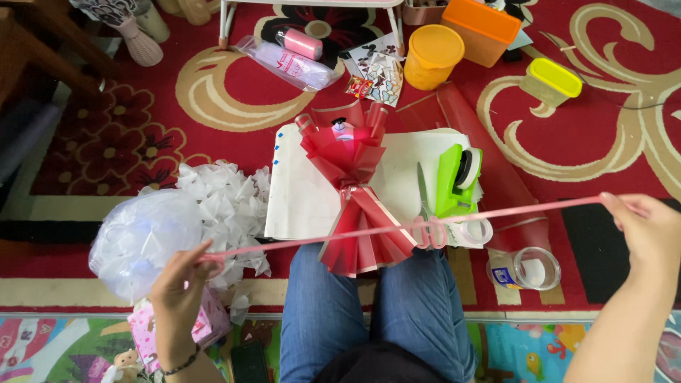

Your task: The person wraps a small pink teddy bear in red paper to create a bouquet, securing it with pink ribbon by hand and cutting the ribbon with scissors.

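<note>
While each grip pinches one end, the left hand and right hand stretch a pink ribbon taut across the lap. Its middle curls beside the scissors, just above the bouquet, which looks wrapped and cinched already; this ribbon seems not yet tied on. Room is tight: a tape dispenser and jar lie to the right, a plastic heap to the left.

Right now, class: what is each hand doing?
Left hand: closed, pinching one end of the pink ribbon.
Right hand: closed on the ribbon's other end, pulling it taut above the bouquet.
</note>
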